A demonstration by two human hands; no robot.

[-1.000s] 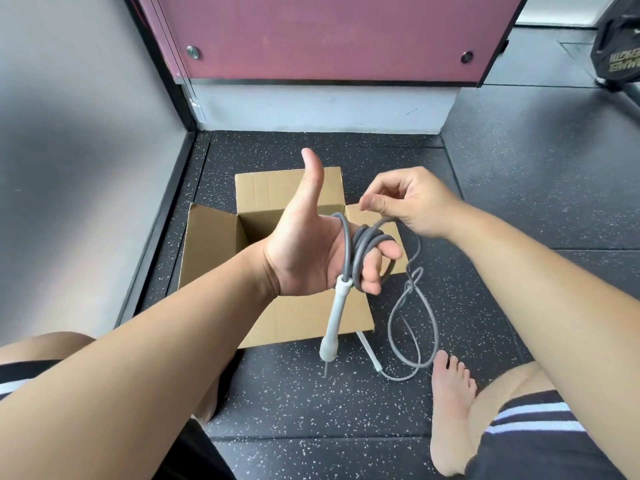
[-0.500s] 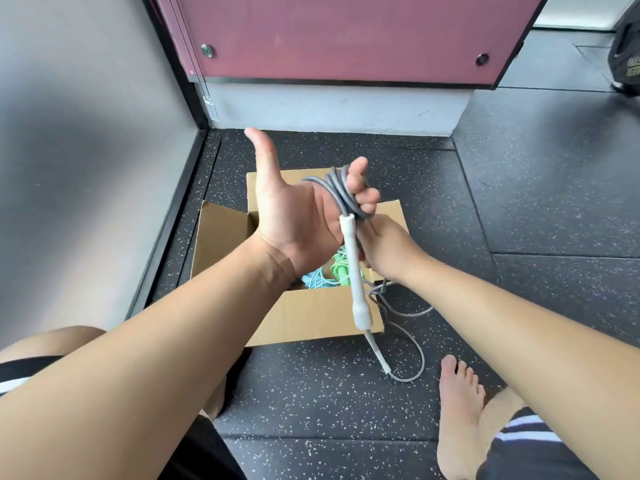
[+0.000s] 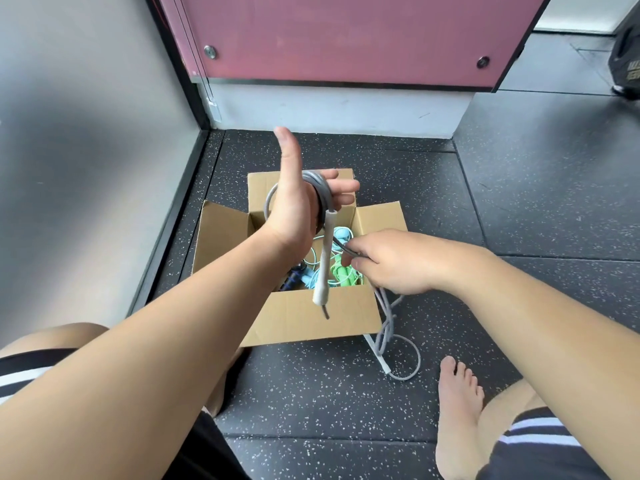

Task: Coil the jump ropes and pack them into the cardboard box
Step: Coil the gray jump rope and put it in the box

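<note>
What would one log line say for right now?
step: coiling | left hand: grey plastic jump rope wound round it | right hand: pinches rope | brown cardboard box: open

speckled black floor (image 3: 519, 202); maroon panel (image 3: 346, 36); grey wall (image 3: 86, 133); black bag (image 3: 628, 46)

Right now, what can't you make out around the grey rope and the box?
Head view:
Turns of the grey rope: hidden behind the left hand.
Contents of the cardboard box: partly covered by the right hand and the hanging handle.
The black object: cut off by the frame edge.
</note>
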